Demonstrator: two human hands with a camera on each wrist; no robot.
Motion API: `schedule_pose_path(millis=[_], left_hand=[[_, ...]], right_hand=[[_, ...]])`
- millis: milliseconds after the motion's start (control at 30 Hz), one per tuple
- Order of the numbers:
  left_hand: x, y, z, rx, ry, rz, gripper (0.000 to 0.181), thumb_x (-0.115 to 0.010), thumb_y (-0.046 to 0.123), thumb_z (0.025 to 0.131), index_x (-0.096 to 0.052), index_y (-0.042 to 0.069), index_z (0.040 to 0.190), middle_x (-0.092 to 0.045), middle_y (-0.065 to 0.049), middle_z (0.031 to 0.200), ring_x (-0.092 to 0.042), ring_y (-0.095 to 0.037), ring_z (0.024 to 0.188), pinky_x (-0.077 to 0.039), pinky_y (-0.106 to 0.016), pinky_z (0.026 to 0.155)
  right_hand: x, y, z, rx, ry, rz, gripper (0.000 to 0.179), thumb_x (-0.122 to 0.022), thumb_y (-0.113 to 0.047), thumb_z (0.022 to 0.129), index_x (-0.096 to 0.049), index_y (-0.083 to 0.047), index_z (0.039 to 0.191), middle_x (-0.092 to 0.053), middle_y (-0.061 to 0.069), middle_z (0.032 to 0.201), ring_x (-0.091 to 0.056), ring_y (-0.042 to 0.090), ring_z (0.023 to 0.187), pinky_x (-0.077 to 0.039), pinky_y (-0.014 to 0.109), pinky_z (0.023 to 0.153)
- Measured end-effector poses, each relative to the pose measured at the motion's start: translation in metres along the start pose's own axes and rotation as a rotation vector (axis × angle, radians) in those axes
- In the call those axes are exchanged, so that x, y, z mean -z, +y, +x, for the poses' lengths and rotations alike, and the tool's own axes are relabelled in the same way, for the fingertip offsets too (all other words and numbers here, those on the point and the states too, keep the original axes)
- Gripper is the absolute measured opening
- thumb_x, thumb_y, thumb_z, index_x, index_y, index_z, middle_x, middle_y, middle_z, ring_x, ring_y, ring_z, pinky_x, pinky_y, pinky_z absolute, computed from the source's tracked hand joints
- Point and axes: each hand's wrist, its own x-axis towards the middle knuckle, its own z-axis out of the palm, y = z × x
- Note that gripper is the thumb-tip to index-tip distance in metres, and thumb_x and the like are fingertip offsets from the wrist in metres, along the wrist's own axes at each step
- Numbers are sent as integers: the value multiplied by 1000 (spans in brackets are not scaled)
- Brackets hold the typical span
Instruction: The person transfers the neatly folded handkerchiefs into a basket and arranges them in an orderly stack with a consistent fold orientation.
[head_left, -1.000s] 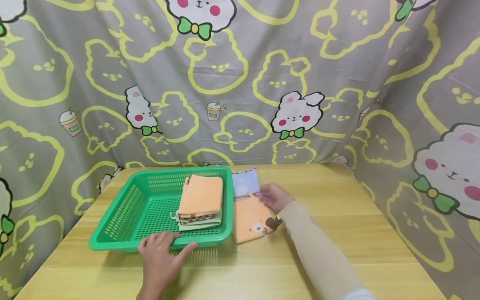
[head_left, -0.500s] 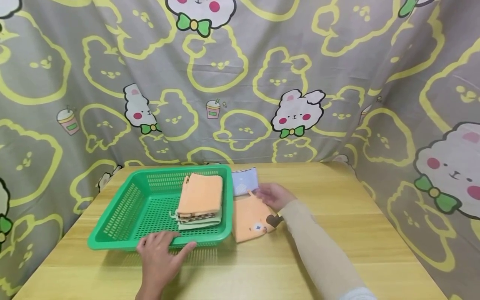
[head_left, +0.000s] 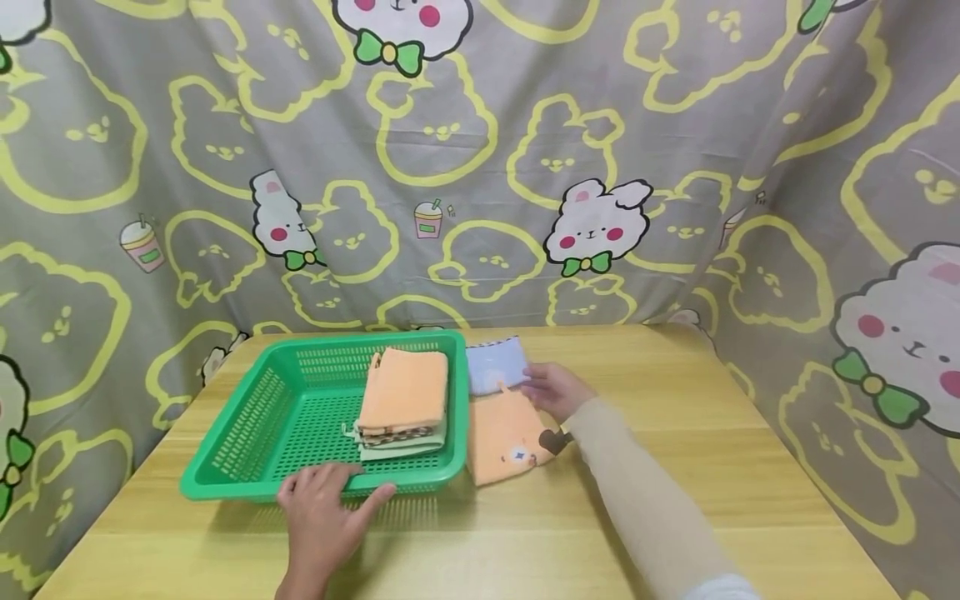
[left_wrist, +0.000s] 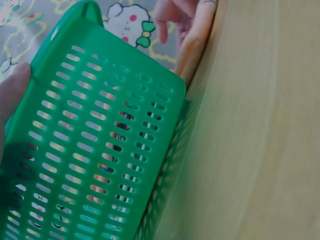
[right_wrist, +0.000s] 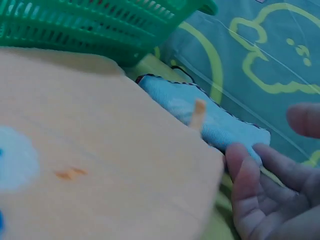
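My left hand [head_left: 324,512] grips the near rim of a green plastic basket [head_left: 225,421], fingers over the edge and thumb on the outside; in the left wrist view the thumb [left_wrist: 15,90] lies along the rim. My right hand [head_left: 555,392] is at the right end of a blue towel [head_left: 497,367]. In the right wrist view its fingertips [right_wrist: 237,152] touch the blue towel's corner, while the thumb [right_wrist: 305,120] stands apart. A peach towel [head_left: 501,425] with an animal face and hanging loop lies nearer, beside the basket, its upper edge close to the blue towel.
Inside the basket's right side is a stack of folded towels [head_left: 403,392], peach on top and pale green below. The wooden table [head_left: 675,467] meets a grey patterned curtain [head_left: 495,167] at the back and sides.
My right hand has drawn slightly right, off the peach towel's corner to the blue towel's end. The blue towel's right edge has shifted a little to the right. My left hand stays on the rim.
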Motion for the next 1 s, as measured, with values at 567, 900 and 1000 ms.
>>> schedule_pose_path(millis=[567,900,1000], left_hand=[[0,0,0,3,5,-9,59,-69,66,74,-68,8,79,-68,-11,82,-53,-33,79,-25,-60,82],[-1,1,-1,18,-15,-1,55,-72,64,72,-68,9,80,-69,-10,84,-54,-33,81,-25,-59,83],[0,1,-1,17,-10,-1,55,-72,63,72,-68,9,80,-68,-9,83,-54,-32,81,-25,-59,83]], right_hand=[[30,-29,-23,91,270,68,50,-46,-9,99,-31,5,145,-42,15,135,-44,25,120,-33,34,107],[31,-23,-23,253,537,58,55,-57,1,89,-43,-2,143,-44,13,141,-46,26,123,-42,34,100],[34,-18,-26,271,564,7,64,-56,7,84,-39,-1,145,-40,14,146,-44,28,124,-44,32,96]])
